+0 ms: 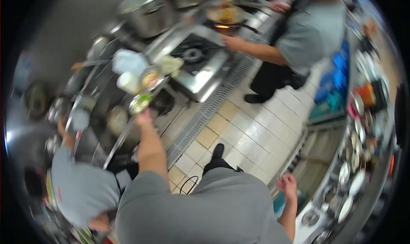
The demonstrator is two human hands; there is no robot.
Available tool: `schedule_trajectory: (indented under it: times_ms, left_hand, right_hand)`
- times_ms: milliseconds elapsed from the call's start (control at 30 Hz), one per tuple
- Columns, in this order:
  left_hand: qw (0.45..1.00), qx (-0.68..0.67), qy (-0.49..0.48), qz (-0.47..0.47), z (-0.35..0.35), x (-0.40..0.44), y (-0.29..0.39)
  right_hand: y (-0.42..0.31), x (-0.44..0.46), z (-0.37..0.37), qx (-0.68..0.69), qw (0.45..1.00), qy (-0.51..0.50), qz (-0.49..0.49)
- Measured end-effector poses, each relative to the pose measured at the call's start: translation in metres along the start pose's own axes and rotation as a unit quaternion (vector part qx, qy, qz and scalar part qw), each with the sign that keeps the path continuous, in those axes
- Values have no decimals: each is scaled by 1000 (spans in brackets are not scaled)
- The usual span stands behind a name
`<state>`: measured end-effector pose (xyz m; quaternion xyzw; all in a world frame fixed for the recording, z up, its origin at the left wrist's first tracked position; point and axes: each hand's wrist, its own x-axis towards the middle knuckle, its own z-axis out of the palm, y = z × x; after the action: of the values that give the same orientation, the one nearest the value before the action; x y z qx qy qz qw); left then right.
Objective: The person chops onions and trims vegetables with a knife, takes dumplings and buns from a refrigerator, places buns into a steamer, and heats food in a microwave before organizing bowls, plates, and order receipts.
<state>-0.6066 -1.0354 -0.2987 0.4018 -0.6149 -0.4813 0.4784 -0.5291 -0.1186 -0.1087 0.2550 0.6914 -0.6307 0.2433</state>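
Note:
My left arm reaches out to the stove side, where my left hand [144, 117] is closed on the rim of a small metal bowl [140, 103] with chopped green pieces in it. Right beside this bowl is another round container [151, 79] with pinkish-tan contents. A white tub [127, 82] and a pale plastic bag or cloth [129, 62] are close by. Low at my other side, by the right-hand counter, my right hand [288, 185] has its fingers curled in, with nothing visible in them. Motion blurs the fingertips.
A gas burner [192, 54] lies beyond the bowls, near large metal pots [147, 13]. One co-worker [307, 35] tends a pan [226, 14] over a flame; another co-worker [85, 188] leans in at left. A floor grate [205, 109] borders the tiles. Dishes [352, 188] crowd the right counter.

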Motion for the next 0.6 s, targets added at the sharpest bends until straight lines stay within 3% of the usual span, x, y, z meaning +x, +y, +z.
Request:
schedule_trajectory:
  times_ms: [33, 67, 100, 133, 167, 200, 233, 267, 300, 433, 467, 533, 600]
  left_hand:
    - [952, 264, -42, 149, -2, 18, 6]
    - [976, 191, -66, 86, 11, 22, 9]
    - [819, 559, -92, 92, 31, -34, 135]
    - [821, 549, -73, 136, 24, 6, 70]
    - [959, 189, -81, 193, 29, 30, 30]
    - [790, 531, -57, 301, 17, 29, 45]
    - [961, 108, -154, 201, 29, 40, 28]
    - [968, -52, -74, -235, 28, 43, 39]
    - [913, -132, 28, -385, 30, 46, 60]
    - [909, -81, 180, -366, 39, -24, 147]
    - [916, -111, 164, -349, 26, -24, 124]
    - [922, -37, 139, -359, 24, -61, 118]
    - [883, 83, 49, -460, 46, -129, 109]
  right_hand:
    - [-17, -3, 13, 20, 999, 21, 17]
    - [-36, -5, 25, 45, 997, 52, 26]
    - [-43, -5, 25, 43, 996, 62, 41]
    - [-40, -3, 23, 45, 995, 65, 55]
    - [-32, -6, 18, 74, 990, 112, 47]
    - [-25, -5, 14, 65, 989, 106, 78]
    - [-18, -2, 10, 55, 988, 94, 109]
    - [-4, 2, 2, 70, 986, 111, 107]
    - [20, 2, -9, 83, 980, 124, 133]
    - [103, -10, -61, 116, 945, 205, 226]
    - [138, -14, -79, 130, 942, 213, 225]
    - [200, -18, -107, 165, 930, 268, 192]
    - [156, -36, -101, 157, 905, 329, 220]
